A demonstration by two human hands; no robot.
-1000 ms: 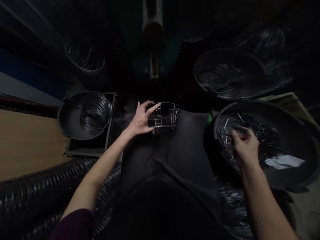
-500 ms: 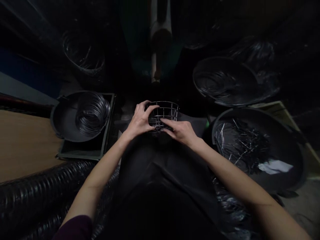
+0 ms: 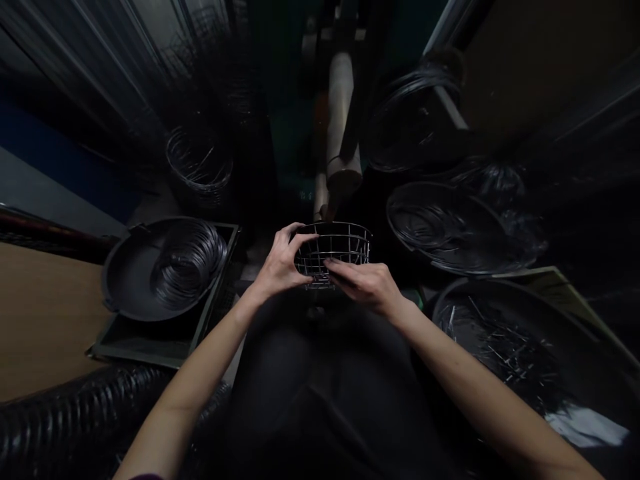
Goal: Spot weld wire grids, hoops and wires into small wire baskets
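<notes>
A small round wire basket (image 3: 345,245) of thin metal rods is held up in front of my body. My left hand (image 3: 280,263) grips its left side, with the fingers over the upper rings and the thumb near the bottom. On the lower right side lies my right hand (image 3: 367,283), its fingers pressed together against the wires. Whether a separate piece of wire is pinched in those fingers cannot be made out. Just beyond the basket is the lower end of a machine's metal cylinder (image 3: 344,177).
At left, a dark basin (image 3: 130,287) holds a coil of wire rings (image 3: 193,267) above a green crate (image 3: 125,350). To the right, a large basin (image 3: 450,293) contains short metal rods (image 3: 510,353); another basin (image 3: 395,207) with rings stands behind. Stacked black rings (image 3: 75,413) lie lower left.
The view has tilted upward, so more of the machine shows and everything sits lower in the picture. Both hands stay on the basket, which appears closer beneath the machine's cylinder.
</notes>
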